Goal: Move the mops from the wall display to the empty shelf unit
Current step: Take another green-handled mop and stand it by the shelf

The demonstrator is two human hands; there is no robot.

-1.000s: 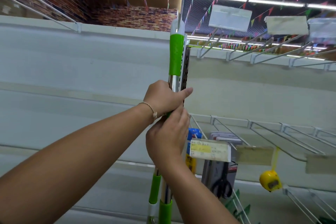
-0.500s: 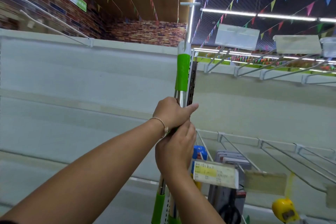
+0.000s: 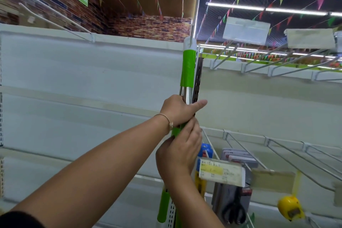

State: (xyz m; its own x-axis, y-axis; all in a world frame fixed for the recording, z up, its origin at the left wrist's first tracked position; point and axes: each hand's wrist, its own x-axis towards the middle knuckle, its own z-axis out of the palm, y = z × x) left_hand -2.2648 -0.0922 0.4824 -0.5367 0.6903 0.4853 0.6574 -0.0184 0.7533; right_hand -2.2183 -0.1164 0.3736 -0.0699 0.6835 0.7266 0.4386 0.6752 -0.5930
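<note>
Beside the slotted upright (image 3: pixel 197 79), left hand (image 3: pixel 178 110) and right hand (image 3: pixel 178 152) wrap the mop handle (image 3: pixel 188 68) tightly; best kept vertical

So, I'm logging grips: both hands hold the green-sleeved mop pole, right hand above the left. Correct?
Not quite: the head view shows both hands on the mop pole, but the left hand, wearing the bracelet, is above the right hand.

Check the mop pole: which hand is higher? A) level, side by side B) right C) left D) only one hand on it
C: the left hand, the one with the bracelet, grips the mop handle just above the right hand.
</note>
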